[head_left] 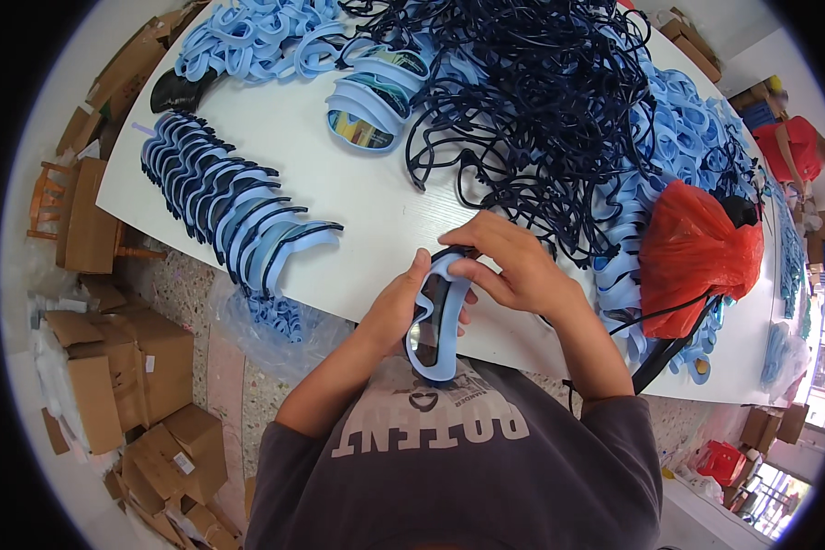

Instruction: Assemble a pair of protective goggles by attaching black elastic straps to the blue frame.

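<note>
A pair of goggles (pixel 447 345) is held upright on its end close to my chest, with a light blue face rim, a dark frame and a clear, shiny lens. My left hand (pixel 396 310) is closed around its left side, the thumb pointing up along the edge. At the top end, my right hand (pixel 515 268) pinches the rim between thumb and bent fingers. Ahead on the white table (pixel 376 215) is a heap of dark navy goggle frames (pixel 532 119). To the left, a curved row of nested goggles (pixel 215 197) reaches the table edge.
Light blue rims (pixel 257 41) are heaped at the far left, more rims (pixel 683 119) at the right. Stacked lensed goggles (pixel 371 103) lie between. A red plastic bag (pixel 697 261) stands right of me. Cardboard boxes (pixel 124 367) sit on the left floor. A person in red (pixel 797 151) is at far right.
</note>
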Demonstrator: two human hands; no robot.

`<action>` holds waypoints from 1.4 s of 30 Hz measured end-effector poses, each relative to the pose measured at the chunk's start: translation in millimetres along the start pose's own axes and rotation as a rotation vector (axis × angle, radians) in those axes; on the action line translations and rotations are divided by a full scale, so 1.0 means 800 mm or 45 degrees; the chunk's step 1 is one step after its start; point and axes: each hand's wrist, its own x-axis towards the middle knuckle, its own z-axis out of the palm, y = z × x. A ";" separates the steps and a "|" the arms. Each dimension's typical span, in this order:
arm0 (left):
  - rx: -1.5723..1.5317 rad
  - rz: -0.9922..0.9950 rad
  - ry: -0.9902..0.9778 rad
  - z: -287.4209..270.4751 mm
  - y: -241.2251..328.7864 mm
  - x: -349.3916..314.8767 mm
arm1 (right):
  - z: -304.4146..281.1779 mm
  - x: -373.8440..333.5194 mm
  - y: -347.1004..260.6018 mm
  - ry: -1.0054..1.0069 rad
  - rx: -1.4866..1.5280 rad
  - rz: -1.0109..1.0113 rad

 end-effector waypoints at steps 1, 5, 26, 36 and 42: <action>-0.009 0.016 0.039 0.003 0.001 -0.002 | -0.002 0.000 -0.003 0.025 0.035 0.037; -0.047 0.022 0.009 0.004 0.001 -0.002 | -0.006 -0.006 -0.003 0.020 0.151 0.152; 0.171 1.409 0.403 0.012 0.008 0.017 | 0.037 -0.014 0.030 0.576 0.448 0.754; -0.045 1.429 0.382 0.002 0.014 0.014 | 0.030 -0.021 0.000 0.235 0.196 0.735; -0.189 0.779 0.086 0.001 0.020 -0.001 | 0.001 0.016 -0.004 0.157 0.132 0.184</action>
